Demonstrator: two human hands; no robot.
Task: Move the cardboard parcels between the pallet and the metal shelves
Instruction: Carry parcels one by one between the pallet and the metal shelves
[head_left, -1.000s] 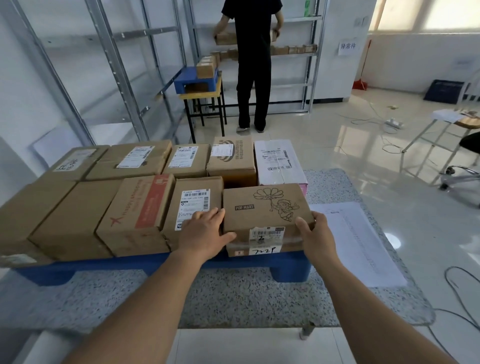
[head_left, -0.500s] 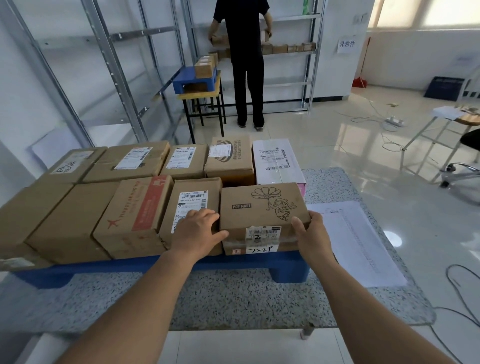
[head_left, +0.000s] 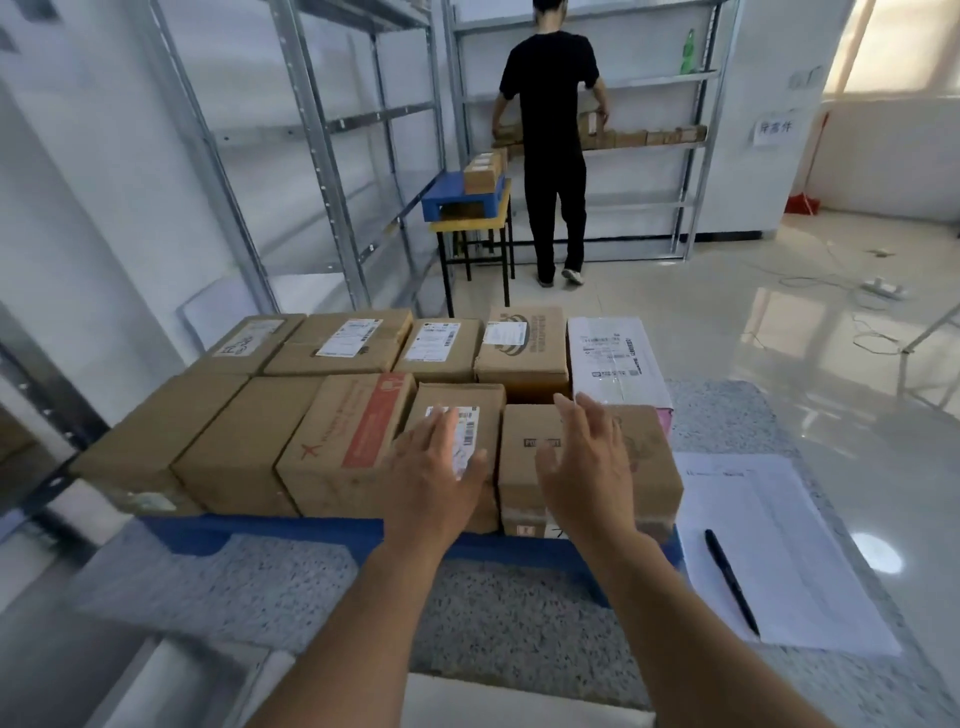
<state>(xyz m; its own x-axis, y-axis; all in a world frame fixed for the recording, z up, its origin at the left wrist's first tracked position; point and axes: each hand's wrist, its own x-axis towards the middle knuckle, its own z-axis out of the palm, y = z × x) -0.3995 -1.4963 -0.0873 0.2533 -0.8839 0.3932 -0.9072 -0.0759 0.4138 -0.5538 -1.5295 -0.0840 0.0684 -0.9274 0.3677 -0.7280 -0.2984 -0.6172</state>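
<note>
Several cardboard parcels sit in two rows on a blue pallet (head_left: 270, 532) on a speckled table. My left hand (head_left: 436, 478) hovers open, fingers spread, over the front-row parcel with a white label (head_left: 470, 410). My right hand (head_left: 584, 467) is open above the brown Pop Mart box (head_left: 654, 462) at the front right, and I cannot tell whether it touches the box. A white parcel (head_left: 613, 358) lies at the back right. Metal shelves (head_left: 332, 124) stand at the left and far wall.
A person in black (head_left: 553, 150) stands at the far shelf handling small boxes. A stool with a second blue pallet (head_left: 457, 200) and boxes stands beside the person. A paper sheet (head_left: 779, 545) with a black pen (head_left: 730, 584) lies right of the pallet. Cables cross the floor.
Both hands have let go of the Pop Mart box's sides and risen above the parcels, fingers spread. The view has moved closer and tilted up.
</note>
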